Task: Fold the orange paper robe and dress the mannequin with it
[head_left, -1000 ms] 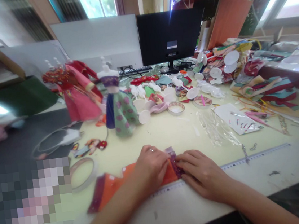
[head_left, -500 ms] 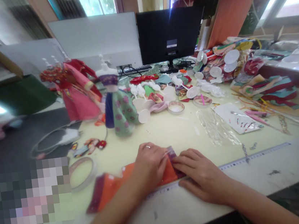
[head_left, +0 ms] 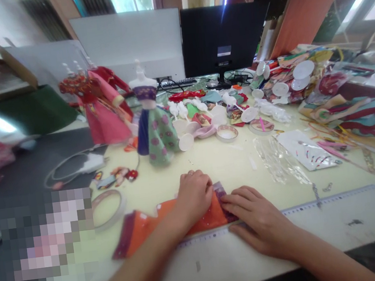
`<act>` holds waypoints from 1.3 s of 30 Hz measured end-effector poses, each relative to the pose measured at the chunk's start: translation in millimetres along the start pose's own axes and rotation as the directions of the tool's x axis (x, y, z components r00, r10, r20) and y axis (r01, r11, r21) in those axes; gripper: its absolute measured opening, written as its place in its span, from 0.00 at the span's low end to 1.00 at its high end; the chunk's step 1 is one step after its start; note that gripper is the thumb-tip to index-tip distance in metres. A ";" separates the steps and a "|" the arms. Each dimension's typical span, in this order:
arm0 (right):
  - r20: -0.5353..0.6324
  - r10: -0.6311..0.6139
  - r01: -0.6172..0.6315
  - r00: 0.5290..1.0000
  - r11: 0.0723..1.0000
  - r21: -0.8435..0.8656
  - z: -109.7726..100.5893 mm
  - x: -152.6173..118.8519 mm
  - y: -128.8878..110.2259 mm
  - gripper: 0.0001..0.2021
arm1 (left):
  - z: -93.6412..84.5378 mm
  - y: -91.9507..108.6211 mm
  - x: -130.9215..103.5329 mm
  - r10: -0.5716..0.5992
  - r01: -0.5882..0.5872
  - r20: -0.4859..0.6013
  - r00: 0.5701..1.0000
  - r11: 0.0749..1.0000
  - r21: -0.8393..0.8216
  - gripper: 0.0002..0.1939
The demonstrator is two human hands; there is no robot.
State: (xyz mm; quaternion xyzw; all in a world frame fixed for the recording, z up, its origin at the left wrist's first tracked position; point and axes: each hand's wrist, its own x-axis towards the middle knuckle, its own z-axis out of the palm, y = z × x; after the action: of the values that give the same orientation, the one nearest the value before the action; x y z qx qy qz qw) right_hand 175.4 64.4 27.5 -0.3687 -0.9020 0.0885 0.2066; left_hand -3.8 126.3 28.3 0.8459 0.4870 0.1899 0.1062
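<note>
An orange cloth with purple end bands (head_left: 143, 225) lies flat near the table's front edge, with a few small white patches along its upper side. My left hand (head_left: 196, 194) rests on it with curled fingers; whether they pinch anything is hidden. Over the purple band at the cloth's right end, my right hand (head_left: 255, 221) lies with its fingertips down and the thumb apart. A clear ruler (head_left: 331, 201) runs along the lower edge of the cloth, partly under my right hand.
A tape roll (head_left: 122, 207) lies left of the cloth. Behind stand a doll form in a green and blue dress (head_left: 159, 137), pink doll dresses (head_left: 103, 123) and a black monitor (head_left: 225, 40). Clear plastic film (head_left: 277, 161) and a white card (head_left: 307, 151) lie to the right.
The whole view has shifted, so things appear farther right. My left hand's fingers look more curled on the cloth. My right hand remains at the purple band.
</note>
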 end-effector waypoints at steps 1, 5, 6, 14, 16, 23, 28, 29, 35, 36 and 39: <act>0.001 0.002 -0.002 1.000 1.000 -0.003 0.0 -0.1 0.0 0.17 | 0.0 0.1 0.1 0.005 -0.005 -0.002 1.000 1.000 -0.006 0.06; 0.021 0.015 -0.015 1.000 1.000 -0.003 -0.1 -0.7 0.3 0.17 | -0.9 1.3 -0.6 0.031 -0.031 -0.014 0.999 0.999 -0.020 0.07; 0.027 0.016 -0.016 1.000 1.000 -0.003 -0.1 -0.9 0.4 0.17 | -1.1 1.5 -1.0 0.034 -0.034 -0.016 0.999 0.999 -0.024 0.07; -0.003 0.004 -0.004 1.000 1.000 -0.011 0.2 -0.4 0.2 0.17 | -1.7 -0.6 -2.6 -0.012 0.012 -0.016 1.000 0.999 -0.034 0.06; -0.002 0.001 -0.001 1.000 1.000 -0.007 0.2 -0.5 0.2 0.16 | -1.7 -0.2 -2.6 0.000 0.000 -0.001 1.000 0.999 -0.039 0.06; 0.030 0.015 -0.016 0.999 1.000 0.018 0.1 -0.2 0.4 0.16 | -2.4 1.8 -4.2 0.088 -0.089 -0.018 0.996 0.993 -0.076 0.08; 0.043 0.024 -0.025 0.999 0.999 0.024 0.6 -0.4 0.4 0.16 | -3.4 2.1 -6.2 0.148 -0.149 -0.013 0.989 0.988 -0.044 0.10; 0.044 0.023 -0.024 0.999 0.999 0.025 0.6 -0.6 0.3 0.16 | -3.5 2.1 -6.5 0.159 -0.159 -0.014 0.987 0.986 -0.039 0.10; 0.047 0.022 -0.023 0.999 0.999 0.031 -0.2 -0.4 -1.1 0.16 | -2.5 -0.2 -6.7 0.190 -0.191 -0.024 0.981 0.981 -0.017 0.10; 0.045 0.023 -0.024 0.999 0.999 0.028 -0.2 -0.1 -1.1 0.16 | -2.2 -0.7 -6.6 0.195 -0.195 -0.025 0.981 0.981 -0.014 0.10; 0.043 0.022 -0.023 0.999 1.000 0.018 0.3 0.9 -0.5 0.16 | -1.6 -1.6 -6.3 0.205 -0.206 -0.022 0.978 0.979 -0.008 0.10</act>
State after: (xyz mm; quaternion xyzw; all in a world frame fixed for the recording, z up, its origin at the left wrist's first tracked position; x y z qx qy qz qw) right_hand 174.4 64.8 27.7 -0.3748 -0.9011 0.1072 0.1899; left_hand -8.6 121.7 27.9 0.8891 0.3970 0.2112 0.0854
